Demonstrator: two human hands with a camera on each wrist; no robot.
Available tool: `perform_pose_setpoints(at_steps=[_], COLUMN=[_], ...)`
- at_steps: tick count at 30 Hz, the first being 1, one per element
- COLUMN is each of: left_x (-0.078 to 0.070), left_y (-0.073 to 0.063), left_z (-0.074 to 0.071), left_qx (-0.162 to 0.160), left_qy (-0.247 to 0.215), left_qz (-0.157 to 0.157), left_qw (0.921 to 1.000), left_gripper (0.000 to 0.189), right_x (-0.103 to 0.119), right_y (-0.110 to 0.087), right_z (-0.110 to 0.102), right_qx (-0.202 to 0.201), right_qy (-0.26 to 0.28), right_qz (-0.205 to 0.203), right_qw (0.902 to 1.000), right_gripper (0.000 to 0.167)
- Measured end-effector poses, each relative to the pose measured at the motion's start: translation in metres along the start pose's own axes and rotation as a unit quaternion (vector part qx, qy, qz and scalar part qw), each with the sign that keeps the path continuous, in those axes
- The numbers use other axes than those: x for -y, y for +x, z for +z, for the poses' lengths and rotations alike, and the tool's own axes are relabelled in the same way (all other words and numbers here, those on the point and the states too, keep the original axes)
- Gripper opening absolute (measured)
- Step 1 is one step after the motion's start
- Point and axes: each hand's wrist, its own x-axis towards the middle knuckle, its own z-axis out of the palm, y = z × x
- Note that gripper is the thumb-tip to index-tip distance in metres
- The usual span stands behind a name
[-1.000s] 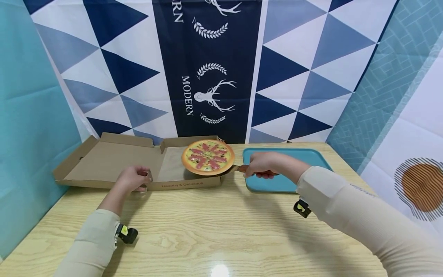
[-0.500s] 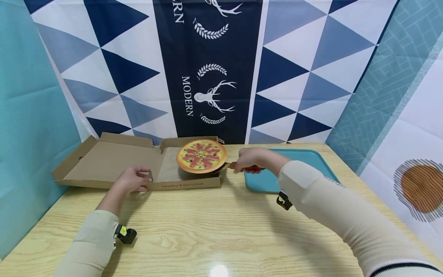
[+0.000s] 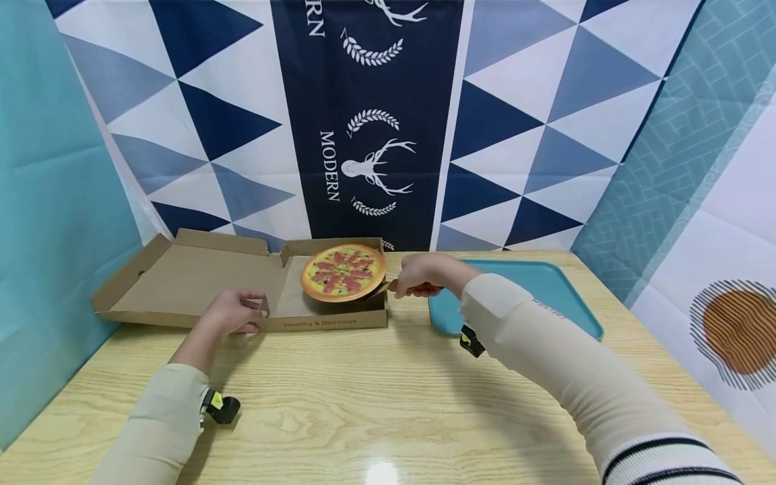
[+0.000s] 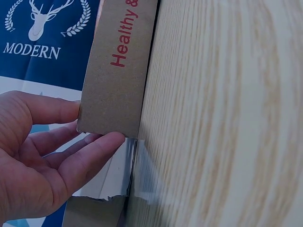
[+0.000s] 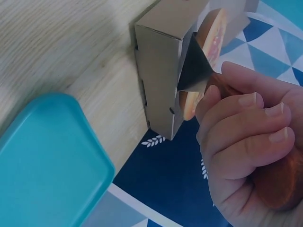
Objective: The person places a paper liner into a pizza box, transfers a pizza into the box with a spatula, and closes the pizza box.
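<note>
A round pizza (image 3: 343, 273) with red and yellow topping lies over the right half of an open cardboard pizza box (image 3: 327, 322). Under it runs the blade of a pizza server (image 5: 196, 66), slanting across the box's right wall. My right hand (image 3: 421, 274) grips the server's wooden handle (image 5: 279, 182), fingers wrapped round it. At the box's front, near the lid's fold, my left hand (image 3: 233, 313) holds the end of the front wall between thumb and fingers; the left wrist view shows those fingertips (image 4: 117, 138) right at the cardboard corner. The blade's far end is hidden beneath the pizza.
The box's lid (image 3: 200, 279) lies flat to the left, beside the blue side curtain. A blue tray (image 3: 545, 296) rests on the wooden table (image 3: 339, 397) at the right, partly behind my right forearm. Patterned cloth (image 3: 376, 121) hangs directly behind the box.
My right hand has moved left with the server, bringing the pizza from the box's right edge to farther over its base. The left hand stays at the box's front.
</note>
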Motion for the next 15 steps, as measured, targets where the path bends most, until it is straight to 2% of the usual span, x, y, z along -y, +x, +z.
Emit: perform_pose_setpoints(at_steps=[6, 15], left_x=[0.001, 0.001], left_y=[0.001, 0.001], left_z=[-0.001, -0.001], left_qx=[0.002, 0.005], left_qy=[0.001, -0.008], left_qz=[0.001, -0.003], left_qw=[1.0000, 0.9999], left_gripper=[0.053, 0.053], right_x=[0.006, 0.012], right_y=[0.006, 0.015], right_z=[0.001, 0.000], right_qx=[0.014, 0.013], right_qy=[-0.015, -0.031], right_qz=[0.003, 0.013], right_qw=[0.9998, 0.9994], right_gripper=[0.036, 0.033])
